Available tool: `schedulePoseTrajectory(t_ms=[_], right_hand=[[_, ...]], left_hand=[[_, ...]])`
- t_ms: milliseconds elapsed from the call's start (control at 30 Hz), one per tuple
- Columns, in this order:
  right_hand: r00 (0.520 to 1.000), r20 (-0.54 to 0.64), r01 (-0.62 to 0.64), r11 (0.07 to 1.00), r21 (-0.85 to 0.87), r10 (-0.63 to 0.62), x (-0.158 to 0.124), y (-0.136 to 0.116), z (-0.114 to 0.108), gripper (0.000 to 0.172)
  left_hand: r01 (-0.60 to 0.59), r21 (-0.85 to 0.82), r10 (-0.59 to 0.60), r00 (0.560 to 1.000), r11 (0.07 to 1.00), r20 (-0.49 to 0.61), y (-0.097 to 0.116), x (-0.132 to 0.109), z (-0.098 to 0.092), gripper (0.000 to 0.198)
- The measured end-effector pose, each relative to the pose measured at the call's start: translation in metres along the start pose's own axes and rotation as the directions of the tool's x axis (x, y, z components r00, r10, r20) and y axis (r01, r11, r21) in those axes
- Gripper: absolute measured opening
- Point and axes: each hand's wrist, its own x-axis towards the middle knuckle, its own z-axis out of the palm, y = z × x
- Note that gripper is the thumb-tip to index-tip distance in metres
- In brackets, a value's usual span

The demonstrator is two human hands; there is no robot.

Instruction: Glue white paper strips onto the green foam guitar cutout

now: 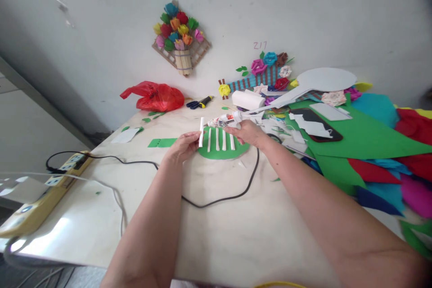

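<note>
My left hand [186, 145] pinches a white paper strip [201, 131] and holds it upright above the left edge of a green paper oval [219, 154]. Several white strips [218, 139] lie side by side across that oval. In my right hand [248, 132] is a white hot glue gun [227, 119], its fingers wrapped round the handle. The nozzle points left, close to the strip; whether it touches cannot be made out. A green paper band [162, 142] extends left of the oval, partly behind my left hand.
A black cord [222, 199] loops over the table toward a yellow power strip [64, 180] at left. Behind lie a red plastic bag [158, 96] and scissors [200, 102]. Coloured paper sheets [371, 130] and a phone [315, 125] crowd the right. Paper flowers [175, 27] hang on the wall.
</note>
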Motion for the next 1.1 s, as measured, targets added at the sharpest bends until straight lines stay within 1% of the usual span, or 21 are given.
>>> schedulePoseTrajectory(t_ms=[133,300,467,667,833,1100], right_hand=[[1.0,0.019,0.002,1.0,-0.029,-0.002,-0.0014,-0.0021,-0.0005,0.045],[0.998,0.058,0.006,0.999,-0.034,-0.004,-0.0011,-0.0014,0.0001,0.047],[0.995,0.096,0.014,1.0,-0.028,-0.012,0.0003,0.0005,0.0012,0.044],[0.999,0.041,0.01,0.999,-0.034,-0.008,-0.0007,-0.0016,0.0013,0.042],[1.0,0.01,-0.011,0.998,-0.054,0.012,-0.002,-0.0046,0.0002,0.04],[1.0,0.02,0.003,1.0,0.006,-0.004,-0.0031,-0.0056,0.0009,0.044]], left_hand=[[-0.004,0.0,0.004,1.0,1.0,0.002,-0.001,0.0014,-0.001,0.009],[-0.023,-0.004,0.023,0.999,1.0,-0.027,-0.0022,0.0034,-0.0029,0.011],[-0.037,0.002,0.037,0.999,0.999,-0.034,-0.0031,0.005,-0.005,0.009],[-0.034,-0.002,0.034,0.999,0.999,-0.001,-0.0026,0.0044,-0.0049,0.012],[-0.015,0.012,0.015,1.0,1.0,-0.009,-0.0002,0.0014,0.0,0.012],[-0.024,0.009,0.024,1.0,1.0,-0.011,-0.0005,0.002,-0.0022,0.012]])
